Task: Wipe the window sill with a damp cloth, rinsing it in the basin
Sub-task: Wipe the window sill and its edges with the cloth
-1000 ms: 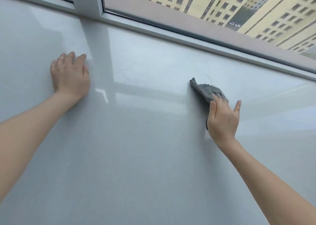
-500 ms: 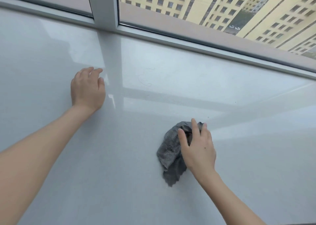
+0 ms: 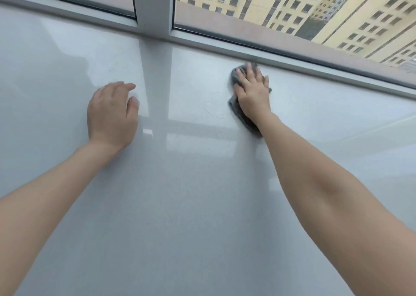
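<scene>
One grey cloth [image 3: 235, 78] lies bunched on the window sill [image 3: 202, 205], just below the window frame [image 3: 292, 59], pressed under the right hand [image 3: 253, 95], fingers straight. The left hand [image 3: 111, 115] rests relaxed on the sill, holding nothing, farther from the frame. Cloth judged soft, light, limp: press its middle.
</scene>
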The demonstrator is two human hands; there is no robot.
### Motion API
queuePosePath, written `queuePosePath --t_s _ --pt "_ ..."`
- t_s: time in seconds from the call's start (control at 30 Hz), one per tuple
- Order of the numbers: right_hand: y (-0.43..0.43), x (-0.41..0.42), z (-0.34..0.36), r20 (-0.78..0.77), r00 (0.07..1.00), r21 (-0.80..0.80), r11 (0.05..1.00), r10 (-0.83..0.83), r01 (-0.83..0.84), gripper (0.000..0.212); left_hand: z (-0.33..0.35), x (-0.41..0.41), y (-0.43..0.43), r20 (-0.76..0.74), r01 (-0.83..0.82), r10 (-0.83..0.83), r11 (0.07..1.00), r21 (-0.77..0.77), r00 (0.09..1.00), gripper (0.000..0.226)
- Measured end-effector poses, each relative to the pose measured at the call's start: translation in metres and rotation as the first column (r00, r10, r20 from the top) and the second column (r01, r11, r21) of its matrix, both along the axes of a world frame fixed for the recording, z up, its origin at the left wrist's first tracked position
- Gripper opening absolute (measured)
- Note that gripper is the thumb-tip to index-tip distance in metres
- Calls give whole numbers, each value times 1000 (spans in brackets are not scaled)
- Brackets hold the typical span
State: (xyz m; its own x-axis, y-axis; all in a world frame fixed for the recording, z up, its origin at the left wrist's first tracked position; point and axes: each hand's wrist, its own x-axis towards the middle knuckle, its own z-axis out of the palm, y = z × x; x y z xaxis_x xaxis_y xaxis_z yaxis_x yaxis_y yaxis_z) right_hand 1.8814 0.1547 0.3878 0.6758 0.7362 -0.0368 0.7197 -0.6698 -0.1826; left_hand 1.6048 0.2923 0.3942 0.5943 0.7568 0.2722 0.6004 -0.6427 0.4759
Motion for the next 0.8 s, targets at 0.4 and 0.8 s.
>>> queuePosePath --t_s 0.4,0.8 --pt "-151 -141 15 -228 332 101 361 915 -927 47 12 -1 -20 -8 -43 43 998 -48 999 34" --pt "-279 -171 112 -729 609 423 905 314 39 34 45 15 -75 -42 88 -90 994 -59 995 36"
